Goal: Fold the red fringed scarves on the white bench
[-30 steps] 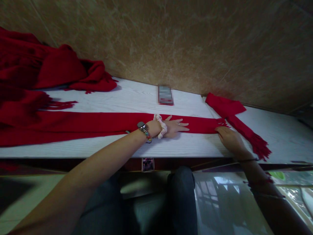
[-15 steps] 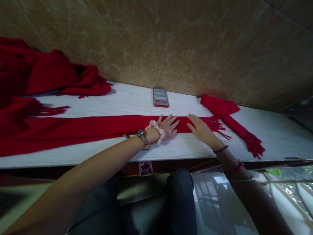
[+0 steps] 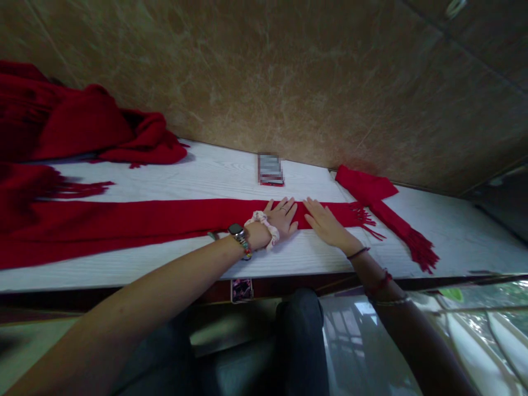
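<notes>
A long red scarf [image 3: 165,220] lies flat in a strip along the white wood-grain table, its fringed end to the right of my hands. My left hand [image 3: 282,220] rests palm down on it with the fingers spread; a pale scrunchie, a watch and a beaded bracelet circle that wrist. Close beside it, my right hand [image 3: 325,221] also lies flat on the scarf, fingers stretched out and pointing away from me. Neither hand grips the cloth. The scarf's left part runs into more red cloth at the picture's edge.
A folded red scarf [image 3: 383,212] with a fringe lies bent on the right of the table [image 3: 157,264]. Red scarves [image 3: 91,126] are heaped at the back left. A small blurred packet [image 3: 270,169] sits near the brown marbled wall [image 3: 247,82]. A card-like item [image 3: 241,290] is below the front edge.
My right hand has slid left along the scarf, closer to my left hand. My left hand stays at about the same spot. The view has shifted slightly.
</notes>
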A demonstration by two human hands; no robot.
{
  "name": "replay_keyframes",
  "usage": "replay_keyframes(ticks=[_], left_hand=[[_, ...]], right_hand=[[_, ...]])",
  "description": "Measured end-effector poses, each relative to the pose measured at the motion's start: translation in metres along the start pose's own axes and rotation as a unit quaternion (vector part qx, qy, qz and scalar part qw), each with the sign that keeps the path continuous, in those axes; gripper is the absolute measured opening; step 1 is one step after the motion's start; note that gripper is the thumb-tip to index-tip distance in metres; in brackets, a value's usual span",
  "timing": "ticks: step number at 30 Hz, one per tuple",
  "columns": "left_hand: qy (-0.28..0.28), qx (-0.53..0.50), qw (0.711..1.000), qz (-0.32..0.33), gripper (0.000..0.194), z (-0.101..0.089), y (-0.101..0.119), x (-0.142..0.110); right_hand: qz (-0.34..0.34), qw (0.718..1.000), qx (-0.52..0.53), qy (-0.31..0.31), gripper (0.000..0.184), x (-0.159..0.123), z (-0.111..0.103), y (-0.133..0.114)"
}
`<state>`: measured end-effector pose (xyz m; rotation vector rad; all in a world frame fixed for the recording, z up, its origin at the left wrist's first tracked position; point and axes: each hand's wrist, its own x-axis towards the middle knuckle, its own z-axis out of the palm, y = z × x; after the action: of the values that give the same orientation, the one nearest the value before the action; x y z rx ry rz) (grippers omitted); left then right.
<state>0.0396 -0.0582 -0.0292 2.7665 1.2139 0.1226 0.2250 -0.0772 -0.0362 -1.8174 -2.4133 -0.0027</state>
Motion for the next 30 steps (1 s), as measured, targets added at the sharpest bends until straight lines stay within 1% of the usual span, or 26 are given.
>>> replay_keyframes(ticks=[2, 4, 6, 10, 12, 13, 14, 16, 18, 19, 21, 23, 24, 26, 30], left_hand=[[0.011, 0.004, 1.000, 0.003, 0.055, 0.003, -0.001, 0.000], [0.003, 0.005, 1.000, 0.003, 0.056, 0.004, -0.002, 0.001], [-0.007, 0.005, 1.000, 0.003, 0.057, 0.004, -0.003, 0.001], [-0.003, 0.006, 1.000, 0.017, 0.055, 0.006, -0.005, 0.003], [-0.002, 0.005, 1.000, 0.021, 0.055, 0.006, -0.005, 0.004], [-0.004, 0.004, 1.000, 0.023, 0.055, 0.005, -0.005, 0.004], [-0.006, 0.003, 1.000, 0.024, 0.055, 0.005, -0.004, 0.004], [-0.011, -0.001, 1.000, 0.024, 0.056, 0.003, -0.003, 0.004], [-0.013, -0.006, 1.000, 0.020, 0.058, 0.002, -0.003, 0.003], [-0.010, -0.010, 1.000, 0.017, 0.061, 0.002, -0.003, 0.003], [0.001, -0.014, 1.000, 0.006, 0.065, 0.002, -0.004, 0.002], [0.010, -0.014, 1.000, -0.015, 0.069, 0.003, -0.005, 0.002], [0.010, -0.012, 1.000, -0.023, 0.070, 0.003, -0.006, 0.001], [0.005, -0.008, 1.000, -0.030, 0.069, 0.004, -0.006, 0.000], [0.003, -0.002, 1.000, 0.004, 0.068, 0.004, -0.006, 0.000]], right_hand=[[-0.012, 1.000, -0.006, -0.012, 0.051, 0.003, 0.003, -0.004], [0.004, 1.000, -0.013, -0.015, 0.052, 0.002, 0.004, 0.006], [0.042, 0.999, -0.023, -0.013, 0.052, -0.004, 0.004, 0.030], [0.132, 0.989, -0.064, -0.007, 0.053, -0.023, -0.003, 0.089], [0.164, 0.983, -0.083, -0.009, 0.053, -0.029, -0.007, 0.108], [0.174, 0.981, -0.090, -0.006, 0.053, -0.029, -0.010, 0.112], [0.181, 0.979, -0.094, 0.003, 0.053, -0.027, -0.012, 0.112], [0.167, 0.981, -0.090, 0.038, 0.054, -0.019, -0.013, 0.102], [0.116, 0.988, -0.066, 0.079, 0.054, -0.007, -0.011, 0.080], [0.084, 0.991, -0.050, 0.091, 0.054, 0.000, -0.009, 0.067], [0.025, 0.996, -0.024, 0.084, 0.053, 0.010, -0.002, 0.042], [-0.009, 0.998, -0.018, 0.056, 0.051, 0.016, 0.005, 0.023], [-0.016, 0.999, -0.021, 0.045, 0.050, 0.017, 0.008, 0.018], [-0.019, 0.999, -0.032, 0.036, 0.048, 0.015, 0.012, 0.015], [-0.012, 0.998, -0.047, 0.051, 0.048, 0.007, 0.013, 0.028]])
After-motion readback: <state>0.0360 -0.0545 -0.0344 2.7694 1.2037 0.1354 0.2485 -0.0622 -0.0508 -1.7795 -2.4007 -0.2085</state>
